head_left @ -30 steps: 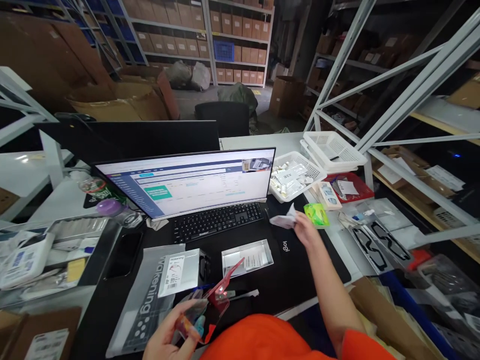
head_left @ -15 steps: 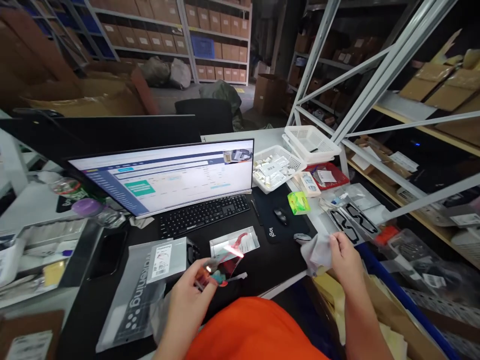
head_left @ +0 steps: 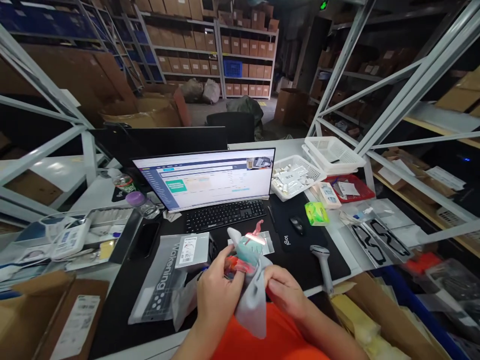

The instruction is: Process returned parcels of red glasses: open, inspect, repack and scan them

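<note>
Head view: the red glasses [head_left: 243, 265] are held up in front of the person's orange shirt, above the near edge of the tabletop [head_left: 339, 257], with one tip pointing away toward the monitor [head_left: 213, 180]. From where I stand, the left hand [head_left: 219, 285] has its grip closed around them, thumb and fingers pinching one side. The right hand [head_left: 283, 287] pinches a grey cloth [head_left: 254, 302], bunched against the glasses at the top and hanging loose below.

That is the change: half a second ago the cloth was out to the right, well apart from the glasses. Now it has come across to meet them, so both hands are at work on one thing, in what looks to me like wiping. The scanner [head_left: 321, 260], which the cloth partly covered, is in full sight.

Just beyond the glasses lies an open white box [head_left: 267, 246]; to its left, a labelled box [head_left: 192, 250] rests on a printed plastic bag [head_left: 159, 295]. Farther off are the keyboard [head_left: 225, 216], the mouse [head_left: 297, 225] and a green packet [head_left: 316, 214].
</note>
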The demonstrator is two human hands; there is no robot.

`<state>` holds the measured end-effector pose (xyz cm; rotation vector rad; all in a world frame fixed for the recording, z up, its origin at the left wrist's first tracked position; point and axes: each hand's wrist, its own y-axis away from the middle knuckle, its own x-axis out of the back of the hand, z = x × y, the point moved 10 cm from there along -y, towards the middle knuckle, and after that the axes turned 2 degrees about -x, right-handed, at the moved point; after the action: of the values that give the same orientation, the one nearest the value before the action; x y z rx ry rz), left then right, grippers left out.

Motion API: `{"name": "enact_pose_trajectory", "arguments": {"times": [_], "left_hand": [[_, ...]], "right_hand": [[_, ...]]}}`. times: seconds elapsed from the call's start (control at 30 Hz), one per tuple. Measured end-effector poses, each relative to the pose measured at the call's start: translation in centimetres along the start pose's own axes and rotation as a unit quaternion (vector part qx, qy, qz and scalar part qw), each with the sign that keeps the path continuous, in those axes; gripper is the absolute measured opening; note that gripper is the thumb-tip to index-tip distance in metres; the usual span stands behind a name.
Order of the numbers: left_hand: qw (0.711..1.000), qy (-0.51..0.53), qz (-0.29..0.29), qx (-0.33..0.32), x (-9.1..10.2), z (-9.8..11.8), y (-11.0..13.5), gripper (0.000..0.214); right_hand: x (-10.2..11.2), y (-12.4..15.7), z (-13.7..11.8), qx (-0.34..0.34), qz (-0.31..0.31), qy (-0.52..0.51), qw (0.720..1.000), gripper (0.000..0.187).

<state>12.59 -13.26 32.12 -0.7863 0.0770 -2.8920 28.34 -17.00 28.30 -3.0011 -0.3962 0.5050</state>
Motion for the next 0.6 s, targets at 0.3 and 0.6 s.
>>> {"name": "enact_pose_trajectory", "arguments": {"times": [0.3,0.6], "left_hand": [[0.995,-0.051,0.025,-0.077,-0.6,0.0,1.0,0.036],[0.989,0.005,0.004,-0.146,-1.5,1.0,1.2,0.022]], "right_hand": [[0.5,-0.5,-0.2,0.06,0.236,0.045,0.969,0.044],[4.6,-2.3,-1.9,-0.039,0.286,-0.061,0.956,0.052]]}}
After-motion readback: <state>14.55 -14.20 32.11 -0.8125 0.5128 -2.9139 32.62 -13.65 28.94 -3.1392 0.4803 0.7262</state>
